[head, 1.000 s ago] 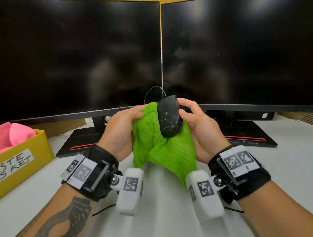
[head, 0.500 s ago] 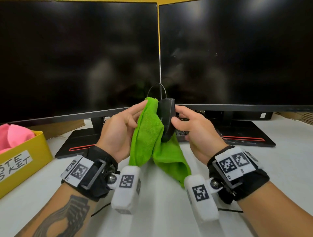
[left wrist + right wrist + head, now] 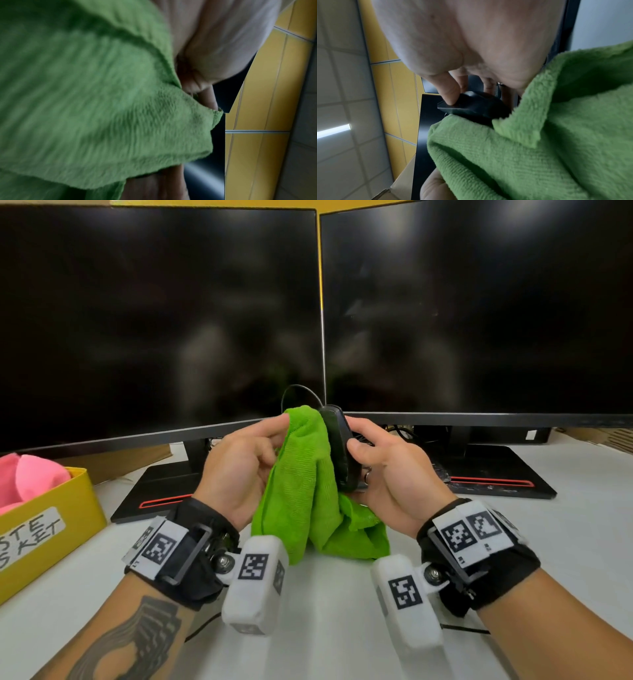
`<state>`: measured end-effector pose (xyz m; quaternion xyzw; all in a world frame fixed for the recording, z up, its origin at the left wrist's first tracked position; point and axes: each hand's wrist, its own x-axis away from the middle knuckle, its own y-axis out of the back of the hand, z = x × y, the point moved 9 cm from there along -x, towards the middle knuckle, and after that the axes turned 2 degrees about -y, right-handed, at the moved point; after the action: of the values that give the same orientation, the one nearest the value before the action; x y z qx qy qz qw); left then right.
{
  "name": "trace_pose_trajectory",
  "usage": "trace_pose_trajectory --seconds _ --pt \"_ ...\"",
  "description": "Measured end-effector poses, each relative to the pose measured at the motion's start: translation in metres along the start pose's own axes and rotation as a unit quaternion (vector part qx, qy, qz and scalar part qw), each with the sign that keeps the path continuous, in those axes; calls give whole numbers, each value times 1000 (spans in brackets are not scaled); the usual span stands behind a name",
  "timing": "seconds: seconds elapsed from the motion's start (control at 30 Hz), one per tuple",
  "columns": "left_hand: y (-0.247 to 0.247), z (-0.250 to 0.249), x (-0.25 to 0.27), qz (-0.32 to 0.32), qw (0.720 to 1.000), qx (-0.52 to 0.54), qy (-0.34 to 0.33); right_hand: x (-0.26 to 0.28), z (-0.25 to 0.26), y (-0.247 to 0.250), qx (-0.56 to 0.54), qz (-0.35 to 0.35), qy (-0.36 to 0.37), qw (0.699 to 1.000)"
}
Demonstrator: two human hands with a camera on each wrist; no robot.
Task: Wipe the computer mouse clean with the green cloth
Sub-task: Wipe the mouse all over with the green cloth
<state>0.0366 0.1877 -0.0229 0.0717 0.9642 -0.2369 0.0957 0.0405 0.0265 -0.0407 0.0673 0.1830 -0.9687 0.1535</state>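
Note:
The black computer mouse (image 3: 339, 450) is held up on edge above the desk, its thin cable looping behind it. My right hand (image 3: 380, 467) grips it by its right side, thumb on the near rim. The mouse (image 3: 476, 106) shows under my right thumb in the right wrist view. My left hand (image 3: 246, 463) holds the green cloth (image 3: 305, 481) and presses it against the mouse's left side. The cloth (image 3: 96, 102) fills the left wrist view and the cloth (image 3: 539, 142) hangs below the mouse, its lower folds touching the desk.
Two dark monitors (image 3: 479, 309) stand close behind the hands, their stands (image 3: 493, 470) on the white desk (image 3: 325, 645). A yellow waste basket (image 3: 51, 522) holding pink cloth sits at the left edge. A black cable (image 3: 462, 630) runs across the desk near my wrists.
The mouse has turned from flat on the cloth to standing on edge. The cloth has shifted to its left side, and my left fingers have slid up along it.

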Motion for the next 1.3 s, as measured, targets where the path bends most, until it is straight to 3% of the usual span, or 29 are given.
trace_pose_trajectory --seconds 0.37,0.53,0.8,1.07,1.3 --pt "-7 -11 2 10 988 -74 -135 1 -6 -19 25 53 46 997" --pt "-2 -6 0 -18 991 -70 -108 1 0 -20 42 57 84 994" --pt "-4 1 1 2 999 -20 -47 4 6 -21 103 71 122 985" --pt "7 -13 0 -36 988 -90 -122 3 2 -22 112 66 126 983" --pt "8 -17 -2 -9 982 -117 -145 -1 -6 -19 64 75 87 991"
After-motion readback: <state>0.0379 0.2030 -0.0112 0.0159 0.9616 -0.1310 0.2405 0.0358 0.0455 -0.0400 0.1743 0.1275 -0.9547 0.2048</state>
